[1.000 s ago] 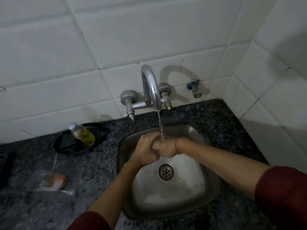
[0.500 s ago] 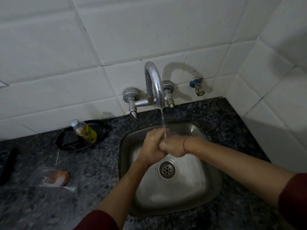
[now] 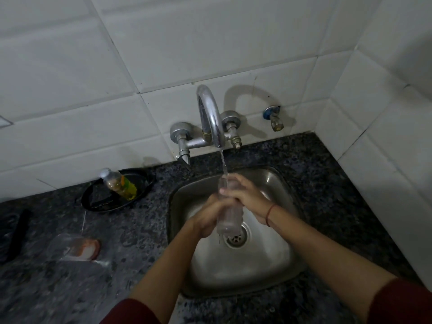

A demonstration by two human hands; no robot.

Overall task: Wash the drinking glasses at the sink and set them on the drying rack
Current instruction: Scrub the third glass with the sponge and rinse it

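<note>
Clear drinking glass (image 3: pixel 230 221) under the tap (image 3: pixel 209 113), frame centre.
Left hand (image 3: pixel 207 216) and right hand (image 3: pixel 248 195) curl fingers round it.

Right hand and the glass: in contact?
Touching. The head view shows the right hand with its fingers curled round the upper part of the glass. The left hand grips it lower down.

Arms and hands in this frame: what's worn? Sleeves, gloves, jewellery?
No gloves on left hand or right hand. Left sleeve and right sleeve are dark red, forearms bare. Thin red thread band circles right wrist. No rings or watch visible.
</note>
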